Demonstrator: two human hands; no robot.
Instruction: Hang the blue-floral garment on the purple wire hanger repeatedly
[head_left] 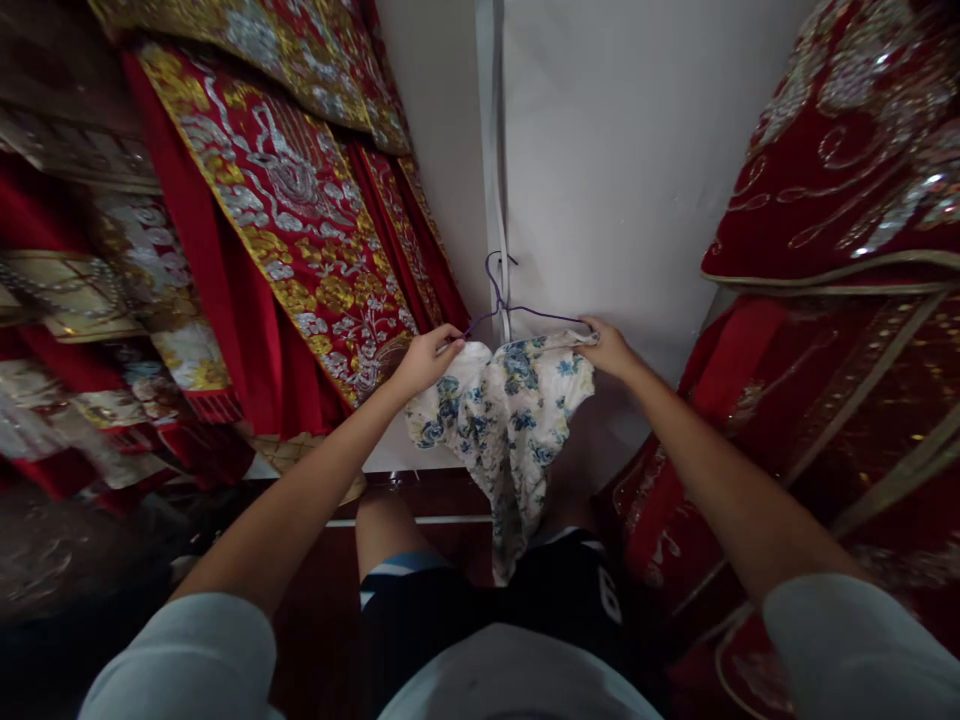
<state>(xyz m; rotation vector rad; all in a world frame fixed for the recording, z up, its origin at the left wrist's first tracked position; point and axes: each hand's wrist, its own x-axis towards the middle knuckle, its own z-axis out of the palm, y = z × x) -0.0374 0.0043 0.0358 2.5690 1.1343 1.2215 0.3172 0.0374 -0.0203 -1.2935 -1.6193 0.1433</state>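
A white garment with blue flowers (517,400) hangs down in front of me from a thin purple hanger (536,313). The hanger's hook points up, close to the wall. My left hand (433,358) is closed at the hanger's left end, pinching it with the cloth's edge. At the other end my right hand (609,346) is closed on the garment's top corner and the hanger tip. The cloth drapes between both hands and narrows to a point near my lap. The garment's exact kind is unclear.
Red robes with gold and silver embroidery (300,200) hang on the left. More red sequinned clothing (840,170) hangs on the right. A pale wall (615,150) with a narrow vertical strip (491,130) stands ahead, above a dark red floor (322,580).
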